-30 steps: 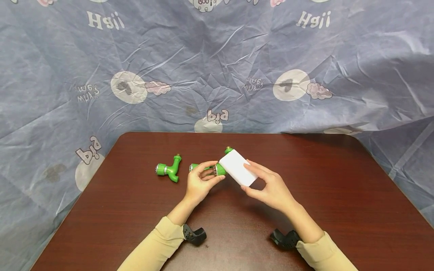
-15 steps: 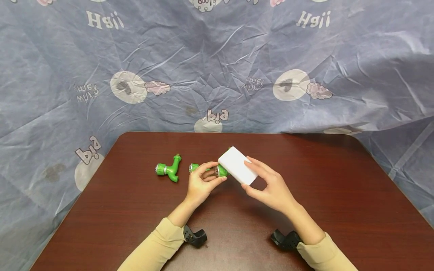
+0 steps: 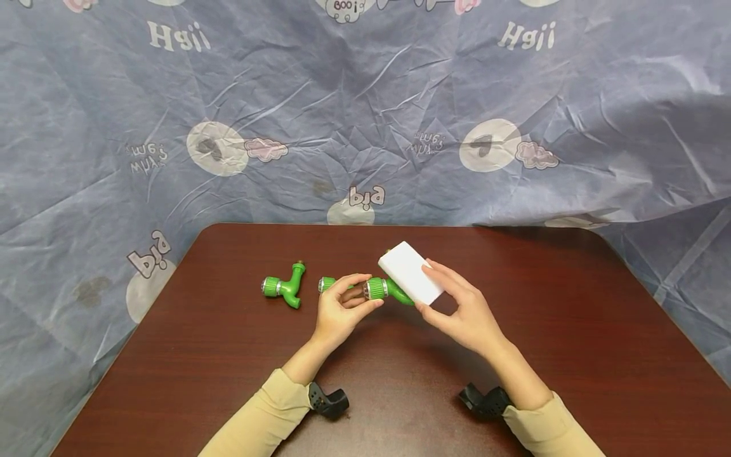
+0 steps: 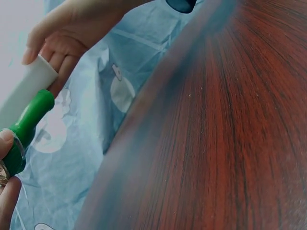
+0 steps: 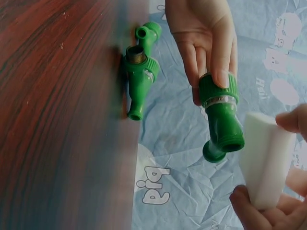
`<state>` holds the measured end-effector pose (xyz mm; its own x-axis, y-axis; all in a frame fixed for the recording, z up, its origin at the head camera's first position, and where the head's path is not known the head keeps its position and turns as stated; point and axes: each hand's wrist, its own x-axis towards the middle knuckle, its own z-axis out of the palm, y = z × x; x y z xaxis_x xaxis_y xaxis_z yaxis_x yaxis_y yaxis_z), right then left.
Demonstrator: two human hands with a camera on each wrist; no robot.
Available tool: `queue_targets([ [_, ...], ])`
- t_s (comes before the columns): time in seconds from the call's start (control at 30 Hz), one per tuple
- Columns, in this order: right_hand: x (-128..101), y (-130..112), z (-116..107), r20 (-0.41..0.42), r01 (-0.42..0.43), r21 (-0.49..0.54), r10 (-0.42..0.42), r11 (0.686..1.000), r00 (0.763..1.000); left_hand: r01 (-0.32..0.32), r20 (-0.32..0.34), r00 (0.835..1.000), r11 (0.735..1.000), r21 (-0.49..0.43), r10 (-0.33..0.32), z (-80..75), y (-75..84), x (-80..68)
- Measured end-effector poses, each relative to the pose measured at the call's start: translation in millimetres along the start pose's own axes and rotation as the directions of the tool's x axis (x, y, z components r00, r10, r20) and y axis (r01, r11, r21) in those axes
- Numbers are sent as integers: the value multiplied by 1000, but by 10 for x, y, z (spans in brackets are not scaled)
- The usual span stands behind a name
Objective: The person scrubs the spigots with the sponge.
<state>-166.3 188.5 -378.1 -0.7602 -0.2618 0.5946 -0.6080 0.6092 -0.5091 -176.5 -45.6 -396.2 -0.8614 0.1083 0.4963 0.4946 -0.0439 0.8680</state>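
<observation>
My left hand [image 3: 335, 315] pinches the ribbed knob of a green tap [image 3: 375, 289] between thumb and fingers, above the table. The tap's body points to the right; in the right wrist view its spout [image 5: 225, 132] shows plainly. A white rectangular sponge [image 3: 410, 273] is gripped at its edges by my right hand [image 3: 465, 314], fingers on one side and thumb on the other. Seen from the head, the sponge covers part of the tap's body. In the right wrist view it stands close beside the spout; whether they touch I cannot tell.
Another green tap [image 3: 288, 285] lies on the dark red-brown table [image 3: 542, 304] at the left. Behind my left hand lies a further one [image 3: 327, 284], mostly hidden. A grey-blue printed cloth [image 3: 320, 95] hangs beyond the table's far edge.
The right hand and sponge have shifted right and slightly away from me, uncovering more of the held tap's body. The tap has tilted a little, while the left hand has hardly moved.
</observation>
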Motion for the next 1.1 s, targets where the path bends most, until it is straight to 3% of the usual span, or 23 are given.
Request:
queue_targets([
  [0.13, -11, 6, 1, 88, 63, 18, -65, 998, 994, -5, -6, 1000, 1000, 23, 5, -5, -9, -7],
  [0.2, -14, 19, -4, 106, 52, -1, -52, 999, 993, -13, -9, 1000, 999, 33, 14, -4, -11, -7],
  [0.37, -3, 54, -42, 56, -24, -49, 26, 999, 998, -30, -11, 999, 999, 31, 30, -3, -6, -4],
  [0.47, 1, 62, -60, 48, -7, -13, 8, 1000, 999, -32, -15, 999, 999, 22, 32, -2, 1, -1],
  [0.6, -4, 65, -63, 104, 38, 17, -40, 999, 994, -48, -18, 999, 999, 13, 48, -3, 19, 5],
  [0.7, 1, 78, -74, 124, 28, -14, -26, 1000, 992, -59, -19, 998, 998, 5, 59, -4, 28, 10],
  [0.93, 17, 109, -128, 45, -11, -33, 13, 999, 999, -61, -23, 998, 998, 7, 61, -3, 31, 15],
  [1.1, 13, 96, -131, 106, 18, -9, -17, 1000, 994, -77, -30, 997, 997, 30, 78, 1, 38, 20],
])
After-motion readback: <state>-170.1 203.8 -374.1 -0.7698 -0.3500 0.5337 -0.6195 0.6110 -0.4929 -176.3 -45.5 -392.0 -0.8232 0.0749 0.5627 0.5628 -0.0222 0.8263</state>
